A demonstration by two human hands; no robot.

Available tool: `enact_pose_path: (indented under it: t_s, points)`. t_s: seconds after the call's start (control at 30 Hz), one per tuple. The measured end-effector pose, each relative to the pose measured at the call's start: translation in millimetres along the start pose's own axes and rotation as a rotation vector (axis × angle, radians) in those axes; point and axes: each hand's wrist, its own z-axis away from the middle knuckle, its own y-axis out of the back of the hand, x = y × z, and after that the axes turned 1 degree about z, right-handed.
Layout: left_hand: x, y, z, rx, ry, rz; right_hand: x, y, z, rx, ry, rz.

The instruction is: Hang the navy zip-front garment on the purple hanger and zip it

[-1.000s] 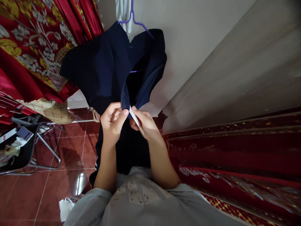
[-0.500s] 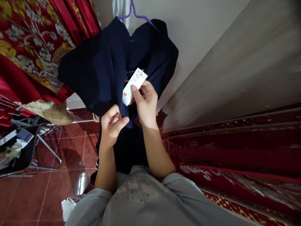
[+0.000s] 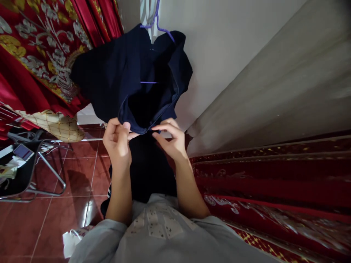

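A dark navy jacket (image 3: 106,73) with a front zipper hangs on a purple hanger (image 3: 157,22), its front opening gaping below the collar. The hanger's lower bar shows inside. My left hand (image 3: 117,137) is closed on the jacket's left front edge, thumb on top and fingers tucked beneath the cloth. Opposite it, my right hand (image 3: 172,138) pinches with thumb and forefinger at the jacket's zipper (image 3: 149,128), where the two sides meet. The zipper pull itself is too small to make out. The white tag is out of sight.
Red embroidered cloth (image 3: 55,51) hangs at the left, and more red cloth (image 3: 260,182) runs along the right under a grey drape (image 3: 274,84). A black folding chair (image 3: 27,179) holding a phone (image 3: 23,152) stands on the red tiled floor (image 3: 74,175).
My right hand has let go of the white tag and moved down to the zipper. My left hand has shifted slightly left and up. The jacket's front now gapes wider.
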Motion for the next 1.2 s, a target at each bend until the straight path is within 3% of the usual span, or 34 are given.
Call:
enact_pose_path:
  t_s: [0.07,0.17,0.47,0.73,0.83,0.93,1.03,1.1,1.2]
  points:
    - [-1,-4.6,4,0.002,0.023,0.019,7,-7,5,-0.125,-0.112,-0.092]
    - [-3,-9.3,12,-0.06,0.079,-0.021,12,-19,13,-0.131,-0.236,-0.247]
    - [-5,-3.0,12,-0.316,0.058,0.048,-14,-13,14,-0.155,-0.242,-0.461]
    - [-11,-2.3,7,-0.286,0.06,0.151,-27,-12,8,-0.121,-0.311,-0.42]
    - [-20,2.8,2,-0.299,0.049,0.212,-28,-13,7,-0.047,-0.349,-0.437]
    - [-32,9.6,-3,-0.359,-0.055,-0.034,-25,-16,5,0.031,-0.404,-0.456]
    - [-42,11.4,-2,-0.484,-0.118,-0.372,-21,-18,3,0.025,-0.461,-0.493]
    - [-47,9.5,0,-0.509,-0.111,-0.433,-19,-18,3,0.018,-0.499,-0.502]
    - [-53,6.6,3,-0.439,-0.102,-0.436,-18,-14,3,-0.035,-0.532,-0.498]
